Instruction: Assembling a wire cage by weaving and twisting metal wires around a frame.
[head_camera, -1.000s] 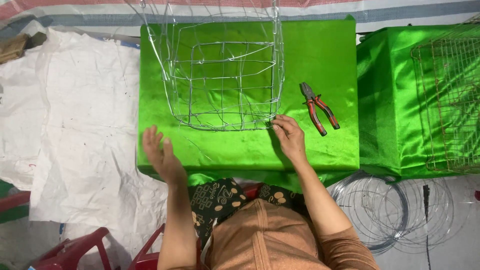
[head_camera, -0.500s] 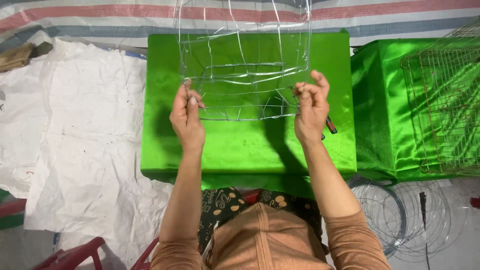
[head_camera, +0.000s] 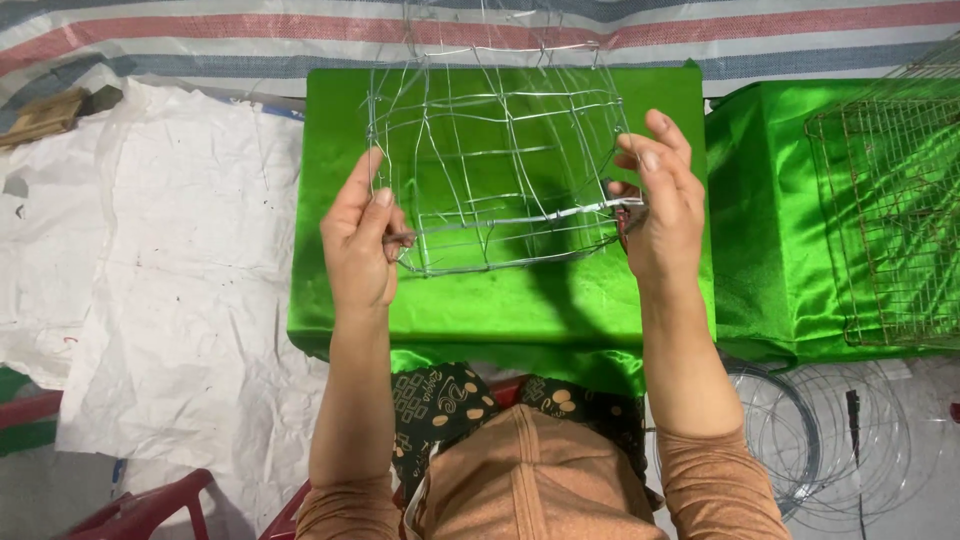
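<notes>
The wire cage (head_camera: 500, 170) is lifted above the surface (head_camera: 520, 300), a green-draped block, and held between both hands with its open mouth tipped toward the person. Its frame looks largely formed: vertical and horizontal strands already cross into a grid on the sides, and a rim runs round the near edge. The strands are uneven and some bend loosely (the far, upper part runs out of the picture, so how that end is closed cannot be told), so I judge the shape to be built but its joints and spacing not yet tidied.

The left hand (head_camera: 358, 245) grips the cage's near left corner, thumb and fingers pinched narrowly on the rim wire. The right hand (head_camera: 662, 205) holds the near right corner at about the same height, thumb pressed to the rim and the other fingers spread looser above it. The cage thus hangs between the two hands, touching both and clear of the surface.

Beyond, a second, rust-coloured wire cage (head_camera: 885, 220) rests on another green-covered block to the right. Coils of bare wire (head_camera: 830, 450) lie on the floor below it, and white sheeting (head_camera: 170, 280) covers the floor to the left.
</notes>
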